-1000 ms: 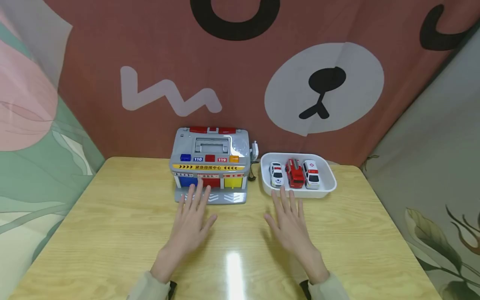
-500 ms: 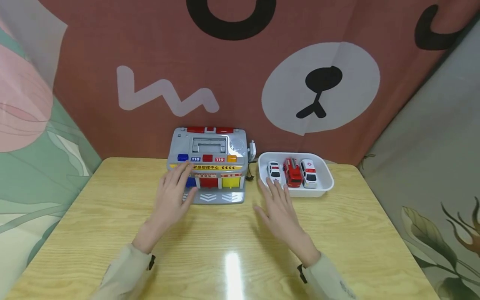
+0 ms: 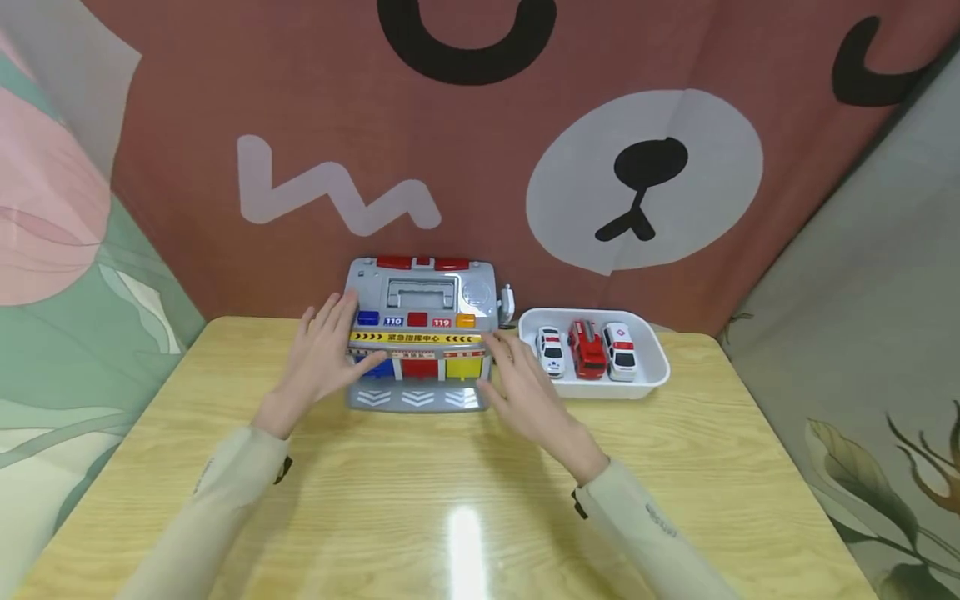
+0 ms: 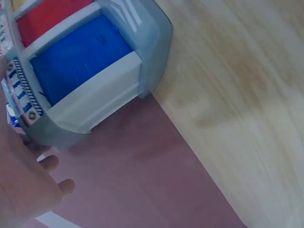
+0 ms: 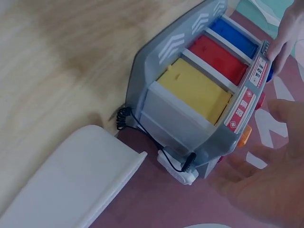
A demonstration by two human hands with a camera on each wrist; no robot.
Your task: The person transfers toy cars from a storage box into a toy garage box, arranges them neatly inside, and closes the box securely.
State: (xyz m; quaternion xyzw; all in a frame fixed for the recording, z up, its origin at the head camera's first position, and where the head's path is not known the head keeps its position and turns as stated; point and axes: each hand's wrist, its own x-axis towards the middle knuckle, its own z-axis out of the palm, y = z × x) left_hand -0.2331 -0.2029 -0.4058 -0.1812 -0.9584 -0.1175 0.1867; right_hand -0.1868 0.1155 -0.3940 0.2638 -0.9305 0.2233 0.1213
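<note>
A grey toy garage (image 3: 422,300) with blue, red and yellow doors stands at the table's back. At its left side is my left hand (image 3: 318,354), fingers extended along the edge and thumb across the front near the blue door (image 4: 80,59). My right hand (image 3: 528,392) is at the right front corner, fingers nearly straight, close to the yellow door (image 5: 194,90). Whether either hand's fingers press on the garage cannot be told. In the right wrist view a white handset (image 5: 178,167) with a coiled black cord hangs on the garage's side.
Right of the garage, a white tray (image 3: 660,372) holds a white police car (image 3: 551,350), a red fire truck (image 3: 588,350) and a white ambulance (image 3: 620,350). A reddish-brown printed curtain (image 3: 480,208) hangs behind the wooden table (image 3: 390,500).
Both hands have moved forward to the garage, the left going out to its left side and the right shifting leftward from in front of the tray to its right corner.
</note>
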